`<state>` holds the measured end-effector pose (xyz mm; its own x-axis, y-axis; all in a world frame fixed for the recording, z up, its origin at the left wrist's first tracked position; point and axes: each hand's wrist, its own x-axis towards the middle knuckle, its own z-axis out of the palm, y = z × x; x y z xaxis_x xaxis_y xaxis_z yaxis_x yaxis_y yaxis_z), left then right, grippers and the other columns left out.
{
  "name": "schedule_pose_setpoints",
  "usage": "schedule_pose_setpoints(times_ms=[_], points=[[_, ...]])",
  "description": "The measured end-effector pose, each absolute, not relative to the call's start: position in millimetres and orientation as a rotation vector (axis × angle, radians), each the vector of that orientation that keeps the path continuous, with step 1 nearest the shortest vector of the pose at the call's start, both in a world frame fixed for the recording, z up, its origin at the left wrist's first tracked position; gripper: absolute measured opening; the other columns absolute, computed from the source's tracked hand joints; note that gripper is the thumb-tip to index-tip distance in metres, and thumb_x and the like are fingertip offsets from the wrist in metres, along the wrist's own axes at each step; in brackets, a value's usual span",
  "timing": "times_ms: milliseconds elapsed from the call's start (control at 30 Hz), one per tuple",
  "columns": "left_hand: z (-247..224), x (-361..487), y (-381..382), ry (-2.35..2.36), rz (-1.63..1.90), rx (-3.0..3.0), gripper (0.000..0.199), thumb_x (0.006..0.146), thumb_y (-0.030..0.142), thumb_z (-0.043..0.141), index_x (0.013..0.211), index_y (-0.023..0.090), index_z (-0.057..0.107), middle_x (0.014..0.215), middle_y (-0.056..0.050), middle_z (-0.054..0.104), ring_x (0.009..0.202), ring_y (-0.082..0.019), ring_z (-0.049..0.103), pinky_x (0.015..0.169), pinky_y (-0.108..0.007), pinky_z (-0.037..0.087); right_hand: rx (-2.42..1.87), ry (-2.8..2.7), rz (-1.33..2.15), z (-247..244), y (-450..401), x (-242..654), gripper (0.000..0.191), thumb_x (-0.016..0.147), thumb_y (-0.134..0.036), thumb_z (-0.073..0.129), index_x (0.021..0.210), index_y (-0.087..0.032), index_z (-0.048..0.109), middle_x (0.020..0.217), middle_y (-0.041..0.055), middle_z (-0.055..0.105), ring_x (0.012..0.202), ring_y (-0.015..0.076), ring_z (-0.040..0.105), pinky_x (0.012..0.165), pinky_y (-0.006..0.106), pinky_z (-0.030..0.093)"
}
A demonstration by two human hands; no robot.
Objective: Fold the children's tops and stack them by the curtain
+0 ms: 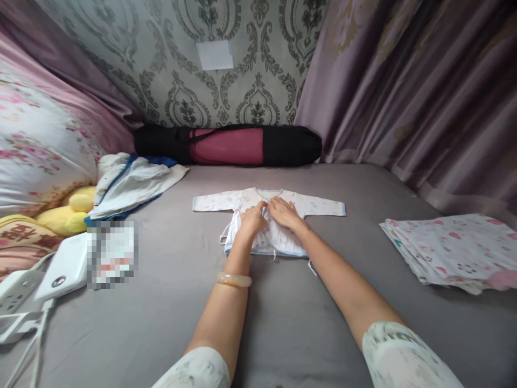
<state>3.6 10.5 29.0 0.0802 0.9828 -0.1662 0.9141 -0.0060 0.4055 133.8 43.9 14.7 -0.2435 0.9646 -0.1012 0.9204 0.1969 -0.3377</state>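
Observation:
A small white baby top (pixel 278 241) with pale blue edging lies spread on the grey sheet (pixel 173 302), its two sleeves stretched out to the sides. Both hands rest on its upper front, close together. My left hand (pixel 254 218), with a pale bangle on that forearm, has its fingers bent at the middle of the chest; what lies under the fingertips is too small to make out. My right hand (pixel 284 212) lies fairly flat on the cloth just right of it. Thin ties show at the left side and the lower hem.
A black and red rolled bag (pixel 226 145) lies along the wall. Folded patterned cloths (pixel 456 250) are stacked at the right. At the left are a white and blue cloth (pixel 133 186), a yellow plush (pixel 68 213), a white power bank (pixel 67 267) with cables and a power strip (pixel 18 291).

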Motion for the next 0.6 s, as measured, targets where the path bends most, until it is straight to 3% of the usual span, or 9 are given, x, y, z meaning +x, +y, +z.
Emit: schedule_pose_setpoints(times_ms=[67, 200, 367, 600], points=[[29, 3, 10, 1.874, 0.219, 1.975, 0.056, 0.081, 0.009, 0.045, 0.131, 0.031, 0.050, 0.115, -0.007, 0.066, 0.110, -0.025, 0.059, 0.094, -0.042, 0.041, -1.864, -2.268, 0.394, 14, 54, 140, 0.052, 0.101, -0.033, 0.016, 0.138, -0.016, 0.048, 0.153, 0.0117, 0.038, 0.143, 0.0230, 0.029, 0.116, 0.049, 0.016], [32, 3, 10, 1.889, 0.158, 1.974, 0.050, 0.083, 0.012, 0.044, 0.126, 0.033, 0.057, 0.114, -0.006, 0.066, 0.112, -0.025, 0.058, 0.095, -0.040, 0.041, -1.972, -2.234, 0.258, -1, 69, 147, 0.058, 0.100, -0.038, 0.022, 0.148, -0.007, 0.033, 0.159, 0.0147, 0.024, 0.147, 0.0265, 0.016, 0.118, 0.047, 0.010], [38, -1, 9, 1.870, 0.107, 2.015, 0.044, 0.086, 0.021, 0.049, 0.127, 0.035, 0.059, 0.119, -0.008, 0.063, 0.119, -0.027, 0.054, 0.101, -0.042, 0.038, -1.959, -2.234, 0.161, -12, 70, 147, 0.063, 0.100, -0.041, 0.019, 0.151, -0.005, 0.029, 0.159, 0.0148, 0.023, 0.147, 0.0261, 0.016, 0.118, 0.046, 0.008], [47, -16, 6, 1.762, 0.112, 1.977, 0.045, 0.082, 0.032, 0.061, 0.127, 0.036, 0.060, 0.115, -0.004, 0.066, 0.115, -0.024, 0.057, 0.102, -0.036, 0.040, -1.870, -2.375, 0.293, -2, 35, 145, 0.064, 0.100, -0.042, 0.018, 0.152, -0.005, 0.025, 0.161, 0.0150, 0.017, 0.149, 0.0247, 0.010, 0.119, 0.045, 0.007]])
